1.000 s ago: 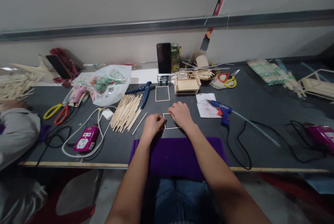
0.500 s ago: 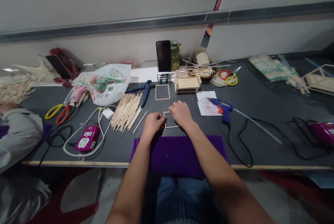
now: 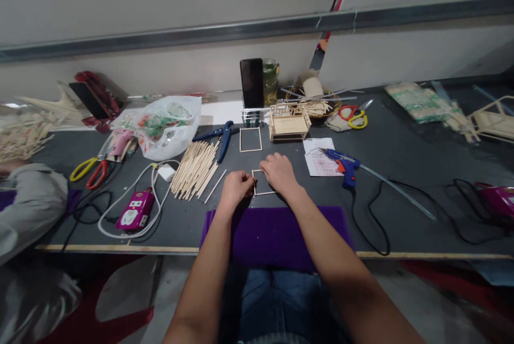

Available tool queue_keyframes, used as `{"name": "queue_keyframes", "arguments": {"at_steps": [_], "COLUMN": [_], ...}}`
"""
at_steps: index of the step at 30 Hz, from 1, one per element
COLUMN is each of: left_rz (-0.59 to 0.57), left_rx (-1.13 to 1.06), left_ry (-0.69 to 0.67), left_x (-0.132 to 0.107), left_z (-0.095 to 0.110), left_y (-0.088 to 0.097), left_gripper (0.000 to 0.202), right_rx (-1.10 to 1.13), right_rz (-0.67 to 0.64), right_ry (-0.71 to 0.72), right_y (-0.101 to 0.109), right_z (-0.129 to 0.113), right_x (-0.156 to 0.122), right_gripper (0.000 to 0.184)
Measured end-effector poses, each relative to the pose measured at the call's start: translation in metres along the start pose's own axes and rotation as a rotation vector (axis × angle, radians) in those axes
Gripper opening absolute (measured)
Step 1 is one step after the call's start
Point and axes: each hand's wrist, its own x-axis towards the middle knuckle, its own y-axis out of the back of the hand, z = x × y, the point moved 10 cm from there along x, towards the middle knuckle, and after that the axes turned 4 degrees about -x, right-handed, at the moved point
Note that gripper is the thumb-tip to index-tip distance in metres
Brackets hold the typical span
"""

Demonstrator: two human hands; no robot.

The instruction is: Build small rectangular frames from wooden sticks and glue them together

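A small rectangular frame of thin wooden sticks (image 3: pixel 265 193) lies flat on the dark table, its right part covered by my right hand. My left hand (image 3: pixel 237 189) pinches the frame's left side near the lower left corner, with the fingertips partly hidden. My right hand (image 3: pixel 278 174) rests over the upper right part, fingers curled together and pressed down on the sticks. A second stick frame (image 3: pixel 250 150) lies just beyond. Left of my hands are a loose stick (image 3: pixel 216 186) and a pile of wooden sticks (image 3: pixel 195 171).
A blue glue gun (image 3: pixel 346 165) lies on a paper at right. Blue cutters (image 3: pixel 225 142), a miniature wooden bench (image 3: pixel 289 125), a phone (image 3: pixel 252 83) and red-yellow scissors (image 3: pixel 355 116) stand or lie behind. A purple power strip (image 3: pixel 135 210) and a co-worker's sleeve (image 3: pixel 34 199) are at left.
The camera view has shifted very slightly. Both hands keep their places on the stick frame.
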Motion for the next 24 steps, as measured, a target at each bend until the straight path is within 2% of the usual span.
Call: {"name": "queue_keyframes", "arguments": {"at_steps": [15, 24], "left_rz": [-0.004, -0.003], "left_rx": [0.015, -0.055], "left_ry": [-0.006, 0.017], "left_x": [0.0024, 0.0014], "left_z": [-0.0022, -0.0007], "left_y": [-0.0008, -0.0034], "left_gripper": [0.019, 0.016], "right_rx": [0.002, -0.031], "right_rz": [-0.012, 0.018], "right_ry": [-0.001, -0.010], "right_y": [0.0001, -0.0010], "right_z": [-0.0006, -0.0022], "right_x": [0.0003, -0.0021], "right_gripper": [0.029, 0.030]}}
